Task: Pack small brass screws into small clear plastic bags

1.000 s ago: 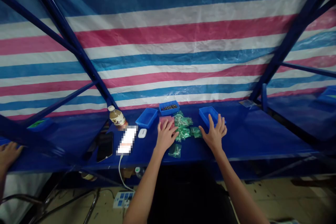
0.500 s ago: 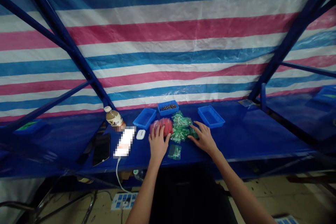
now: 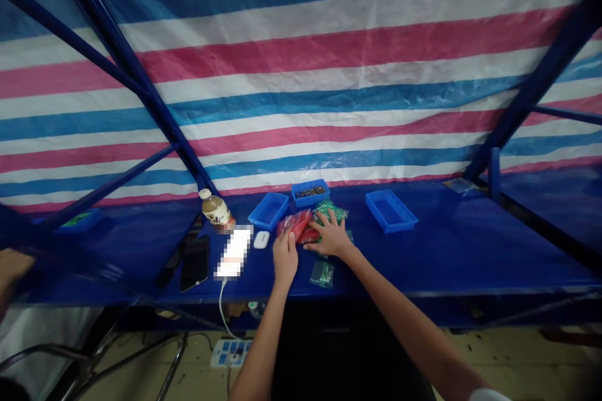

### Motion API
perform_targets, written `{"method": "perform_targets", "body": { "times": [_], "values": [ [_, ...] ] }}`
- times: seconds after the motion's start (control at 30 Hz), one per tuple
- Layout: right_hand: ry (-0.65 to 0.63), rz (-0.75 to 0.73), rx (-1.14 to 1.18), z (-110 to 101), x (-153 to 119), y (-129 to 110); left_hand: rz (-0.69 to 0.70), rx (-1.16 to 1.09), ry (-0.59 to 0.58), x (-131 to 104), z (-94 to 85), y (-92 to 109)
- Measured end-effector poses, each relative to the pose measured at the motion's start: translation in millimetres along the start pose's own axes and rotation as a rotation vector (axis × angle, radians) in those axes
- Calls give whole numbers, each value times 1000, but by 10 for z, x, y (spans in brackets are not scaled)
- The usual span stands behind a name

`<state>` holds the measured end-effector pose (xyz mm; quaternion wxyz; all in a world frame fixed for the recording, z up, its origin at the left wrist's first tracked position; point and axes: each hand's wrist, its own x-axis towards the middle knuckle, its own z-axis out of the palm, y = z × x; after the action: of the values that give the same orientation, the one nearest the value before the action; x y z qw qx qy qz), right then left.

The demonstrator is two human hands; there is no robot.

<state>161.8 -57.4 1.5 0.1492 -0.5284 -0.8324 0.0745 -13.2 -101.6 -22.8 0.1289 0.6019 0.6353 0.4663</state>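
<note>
My left hand (image 3: 285,258) is closed on the near side of a bunch of red plastic bags (image 3: 295,223), thumb on top and the other fingers partly hidden. Right beside it, my right hand (image 3: 333,237) lies with fingers spread over a pile of green plastic packets (image 3: 324,207) and the right edge of the red bags. Much of the green pile is covered by that hand. One separate green packet (image 3: 322,274) lies flat on the blue table, nearer to me.
Behind the bags stand a blue tray of small metal parts (image 3: 310,192) and a blue tray (image 3: 268,212); another blue tray (image 3: 391,211) is rightward. Leftward are a white case (image 3: 261,239), lit phone (image 3: 234,252), dark phone (image 3: 194,263) and bottle (image 3: 216,209). Another person's hand (image 3: 14,266) shows far left.
My right hand has moved left from the green pile's right side onto its middle. My left hand has gone from lying spread on the red bags to gripping them. Another person's hand has appeared at left.
</note>
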Motion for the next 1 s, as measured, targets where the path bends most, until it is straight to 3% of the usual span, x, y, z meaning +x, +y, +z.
{"method": "perform_targets", "body": {
  "times": [0.23,0.33,0.43,0.57,0.73,0.87,1.0],
  "values": [
    [181,-94,-11,45,-75,-69,-76,-120,5,-19,-98,74],
    [268,-124,108,57,-50,-24,-81,-215,-15,-38,-144,113],
    [347,-123,230,56,-21,45,-67,-136,-5,-31,-152,113],
    [445,-64,369,36,-25,164,51,49,10,-42,-102,92],
    [643,61,709,70,-43,339,195,268,-131,-122,-43,107],
    [711,196,937,103,-38,420,198,259,-85,-128,-53,72],
    [706,240,1074,47,-50,402,208,204,-28,-116,-108,74]
  ]
}}
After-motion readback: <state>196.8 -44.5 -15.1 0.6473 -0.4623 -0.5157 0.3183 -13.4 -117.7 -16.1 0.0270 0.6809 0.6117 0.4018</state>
